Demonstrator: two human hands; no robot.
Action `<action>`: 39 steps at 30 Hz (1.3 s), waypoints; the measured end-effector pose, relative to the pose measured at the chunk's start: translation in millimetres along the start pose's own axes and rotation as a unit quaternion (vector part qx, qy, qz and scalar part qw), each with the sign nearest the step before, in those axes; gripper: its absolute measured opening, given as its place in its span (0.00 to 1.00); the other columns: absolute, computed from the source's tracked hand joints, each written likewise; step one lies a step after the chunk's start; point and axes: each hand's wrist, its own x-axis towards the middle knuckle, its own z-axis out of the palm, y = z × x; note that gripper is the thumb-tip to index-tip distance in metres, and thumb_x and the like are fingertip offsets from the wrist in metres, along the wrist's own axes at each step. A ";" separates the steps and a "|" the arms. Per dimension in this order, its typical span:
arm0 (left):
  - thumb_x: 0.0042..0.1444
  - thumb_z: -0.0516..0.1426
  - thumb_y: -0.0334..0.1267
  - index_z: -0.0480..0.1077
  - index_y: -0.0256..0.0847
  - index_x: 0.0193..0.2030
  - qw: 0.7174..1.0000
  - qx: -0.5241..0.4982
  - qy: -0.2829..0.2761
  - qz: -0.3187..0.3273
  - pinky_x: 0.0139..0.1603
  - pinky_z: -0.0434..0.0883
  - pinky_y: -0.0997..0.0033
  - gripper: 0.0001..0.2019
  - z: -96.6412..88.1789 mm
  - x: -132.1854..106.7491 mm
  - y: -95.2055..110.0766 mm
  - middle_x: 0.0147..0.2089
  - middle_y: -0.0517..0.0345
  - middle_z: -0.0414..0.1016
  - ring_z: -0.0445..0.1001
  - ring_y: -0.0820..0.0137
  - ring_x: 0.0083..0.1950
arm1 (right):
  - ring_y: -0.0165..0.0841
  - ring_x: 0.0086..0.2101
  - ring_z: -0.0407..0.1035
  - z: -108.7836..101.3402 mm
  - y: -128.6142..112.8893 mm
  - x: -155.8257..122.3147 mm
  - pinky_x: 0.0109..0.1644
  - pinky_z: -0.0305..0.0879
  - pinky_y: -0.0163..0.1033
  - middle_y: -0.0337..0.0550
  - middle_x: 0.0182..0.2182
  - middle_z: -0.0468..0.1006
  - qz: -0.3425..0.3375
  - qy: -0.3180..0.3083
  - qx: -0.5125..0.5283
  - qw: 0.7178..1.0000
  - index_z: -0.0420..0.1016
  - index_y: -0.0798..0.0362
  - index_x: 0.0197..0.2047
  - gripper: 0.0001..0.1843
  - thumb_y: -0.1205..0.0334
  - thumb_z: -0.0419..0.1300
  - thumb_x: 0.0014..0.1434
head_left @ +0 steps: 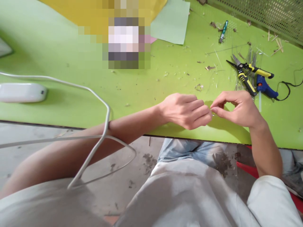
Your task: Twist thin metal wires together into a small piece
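Over the front part of the green table (142, 78), my left hand (189, 110) is closed in a fist, its back toward me and its fingertips hidden. Touching or almost touching it, my right hand (239, 108) pinches with thumb and forefinger. A tiny shiny bit shows between the two hands, too small to name. Just beyond my right hand lie spread cutting shears (242, 66) with yellow and black handles. A blue glue gun (267, 87) with a clear glue stick rests beside them, and thin metal wires (251, 60) are scattered underneath and behind.
A green perforated basket (267, 19) stands at the back right, near a green utility knife (223, 31). Pale green paper (171, 22) and a yellow sheet (71, 9) lie at the back. A white cable (94, 93) crosses my left arm, near a white device (22, 92).
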 end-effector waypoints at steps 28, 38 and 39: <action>0.62 0.61 0.40 0.59 0.45 0.28 0.994 -0.083 0.064 -0.010 0.25 0.54 0.67 0.15 11.8 -15.3 10.6 0.21 0.69 0.50 0.55 0.74 0.20 | 0.25 0.26 0.67 0.8 -19.8 -2.8 0.29 0.63 0.32 0.34 0.25 0.76 0.029 -0.051 0.160 0.985 0.79 0.53 0.31 0.05 0.69 0.67 0.59; 0.56 0.59 0.30 0.54 0.46 0.28 0.971 -0.184 0.139 -0.061 0.24 0.55 0.66 0.15 7.8 -8.2 10.2 0.20 0.70 0.46 0.46 0.73 0.19 | 0.29 0.24 0.66 12.1 -47.2 -27.1 0.28 0.65 0.39 0.33 0.24 0.73 -0.088 0.082 -0.066 0.991 0.78 0.45 0.33 0.11 0.73 0.67 0.60; 0.56 0.58 0.30 0.54 0.46 0.28 0.971 -0.186 0.131 -0.069 0.24 0.56 0.65 0.15 7.4 -8.4 10.2 0.20 0.71 0.46 0.46 0.73 0.19 | 0.29 0.25 0.66 15.8 -49.6 -32.7 0.30 0.67 0.39 0.33 0.24 0.73 -0.094 0.095 -0.113 0.985 0.78 0.45 0.35 0.11 0.73 0.67 0.61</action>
